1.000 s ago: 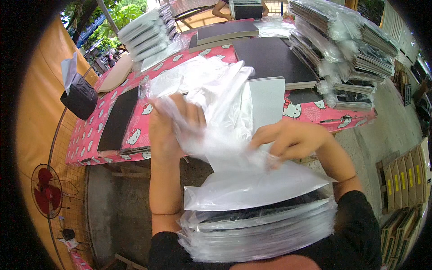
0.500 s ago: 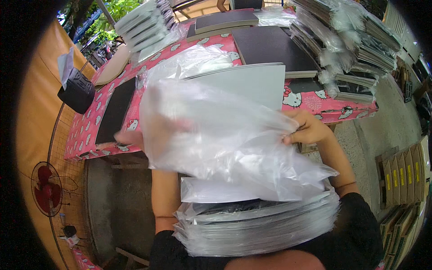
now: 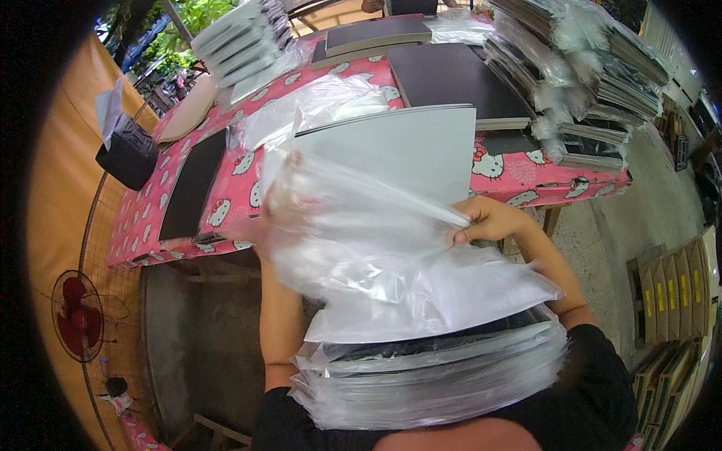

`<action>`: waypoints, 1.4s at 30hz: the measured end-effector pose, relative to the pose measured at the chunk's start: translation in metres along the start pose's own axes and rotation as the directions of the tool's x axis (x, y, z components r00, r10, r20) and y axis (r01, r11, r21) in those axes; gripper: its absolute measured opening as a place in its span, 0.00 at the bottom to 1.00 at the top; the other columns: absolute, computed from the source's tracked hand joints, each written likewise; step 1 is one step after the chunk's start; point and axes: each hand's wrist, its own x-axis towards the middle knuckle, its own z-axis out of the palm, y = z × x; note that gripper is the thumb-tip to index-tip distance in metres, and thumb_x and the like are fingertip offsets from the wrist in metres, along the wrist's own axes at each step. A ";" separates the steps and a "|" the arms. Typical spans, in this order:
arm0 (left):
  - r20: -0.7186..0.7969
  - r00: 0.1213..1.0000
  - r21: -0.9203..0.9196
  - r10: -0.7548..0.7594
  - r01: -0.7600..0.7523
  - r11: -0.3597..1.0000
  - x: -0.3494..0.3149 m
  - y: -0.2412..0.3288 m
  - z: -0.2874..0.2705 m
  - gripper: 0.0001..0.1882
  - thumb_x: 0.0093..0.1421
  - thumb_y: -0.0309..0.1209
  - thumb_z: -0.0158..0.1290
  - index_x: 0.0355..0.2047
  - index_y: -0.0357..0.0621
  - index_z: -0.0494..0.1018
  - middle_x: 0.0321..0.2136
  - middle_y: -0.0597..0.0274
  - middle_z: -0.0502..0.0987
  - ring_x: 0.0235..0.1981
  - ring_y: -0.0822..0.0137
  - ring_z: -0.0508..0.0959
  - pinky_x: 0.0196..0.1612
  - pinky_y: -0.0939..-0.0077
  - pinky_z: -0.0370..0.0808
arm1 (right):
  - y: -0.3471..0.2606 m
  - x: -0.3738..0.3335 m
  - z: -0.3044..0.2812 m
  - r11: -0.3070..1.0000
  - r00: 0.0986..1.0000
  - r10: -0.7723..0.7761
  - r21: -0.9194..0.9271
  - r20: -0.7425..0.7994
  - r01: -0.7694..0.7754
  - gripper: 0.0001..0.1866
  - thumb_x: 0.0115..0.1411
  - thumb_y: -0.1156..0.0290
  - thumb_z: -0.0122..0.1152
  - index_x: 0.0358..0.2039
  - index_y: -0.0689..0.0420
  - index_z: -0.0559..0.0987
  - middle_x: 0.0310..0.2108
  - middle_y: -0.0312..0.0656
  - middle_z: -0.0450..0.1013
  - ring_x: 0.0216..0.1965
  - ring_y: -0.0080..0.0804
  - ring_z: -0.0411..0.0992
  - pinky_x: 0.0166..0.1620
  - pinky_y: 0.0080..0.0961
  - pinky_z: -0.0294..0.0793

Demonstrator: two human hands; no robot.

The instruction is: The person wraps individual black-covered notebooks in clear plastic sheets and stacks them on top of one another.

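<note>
My right hand is closed on the edge of a clear plastic bag, pinching it between thumb and fingers. At the bag's other side, my left hand is blurred and partly covered by the film, so its fingers cannot be made out. Below the bag, a stack of plastic-wrapped flat boards rests against my body. Just beyond my hands, pale grey boards lie on the table with a pile of loose clear bags behind them.
A pink patterned cloth covers the table. Black boards lie farther back, a dark panel to the left. Tall wrapped stacks stand at back left and back right. A red fan is at far left.
The bag has swung down and narrowed between my hands. My left hand has moved right, and my right hand slightly left and down. Behind the table another person's hand has shifted.
</note>
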 end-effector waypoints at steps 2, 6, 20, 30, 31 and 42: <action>-0.011 0.993 0.845 -0.120 0.074 0.529 -0.016 -0.011 -0.002 0.25 0.47 0.40 0.56 0.42 0.38 0.65 0.32 0.52 0.72 0.28 0.64 0.74 0.34 0.70 0.72 | 0.004 -0.005 0.003 0.737 0.845 0.184 0.640 -0.503 0.220 0.09 0.46 0.72 0.57 0.28 0.64 0.75 0.27 0.41 0.72 0.24 0.29 0.68 0.31 0.24 0.67; 0.318 0.827 0.428 -0.464 0.311 0.848 -0.020 -0.042 -0.062 0.24 0.48 0.45 0.53 0.40 0.40 0.67 0.27 0.58 0.72 0.23 0.65 0.72 0.29 0.68 0.72 | -0.007 -0.008 -0.021 0.650 0.998 0.055 0.759 0.008 -0.042 0.11 0.45 0.72 0.58 0.29 0.64 0.75 0.26 0.41 0.73 0.25 0.29 0.70 0.32 0.25 0.68; 0.001 0.955 0.090 -0.297 0.296 0.951 -0.011 -0.024 -0.049 0.13 0.50 0.34 0.53 0.33 0.42 0.67 0.14 0.70 0.68 0.17 0.78 0.69 0.19 0.87 0.66 | -0.004 0.000 -0.020 0.771 0.729 0.377 0.630 -0.571 0.094 0.18 0.48 0.67 0.59 0.39 0.58 0.69 0.24 0.37 0.70 0.27 0.23 0.68 0.31 0.21 0.68; 0.030 0.881 0.652 0.473 -0.376 0.659 -0.014 0.031 0.019 0.10 0.49 0.28 0.52 0.32 0.41 0.67 0.27 0.63 0.71 0.26 0.77 0.71 0.23 0.85 0.67 | -0.040 -0.003 -0.007 0.602 0.532 -0.505 -0.719 -0.680 -0.347 0.24 0.42 0.66 0.62 0.42 0.56 0.71 0.26 0.45 0.71 0.27 0.31 0.68 0.33 0.20 0.64; 0.049 0.853 0.692 0.520 -0.404 0.598 -0.010 0.028 0.013 0.10 0.49 0.27 0.52 0.33 0.41 0.67 0.27 0.63 0.71 0.26 0.77 0.71 0.23 0.84 0.68 | -0.045 -0.013 -0.015 0.889 0.638 -0.200 -0.412 -0.744 -0.202 0.23 0.43 0.65 0.62 0.41 0.58 0.72 0.28 0.44 0.71 0.27 0.29 0.68 0.32 0.21 0.65; -0.262 0.654 -0.504 -0.710 0.535 0.678 -0.059 -0.099 -0.106 0.11 0.53 0.34 0.48 0.35 0.41 0.68 0.27 0.59 0.72 0.28 0.68 0.71 0.24 0.71 0.73 | 0.071 -0.027 0.039 0.772 0.452 0.510 0.621 -0.732 0.135 0.18 0.44 0.77 0.54 0.39 0.63 0.71 0.35 0.40 0.69 0.31 0.26 0.69 0.36 0.22 0.68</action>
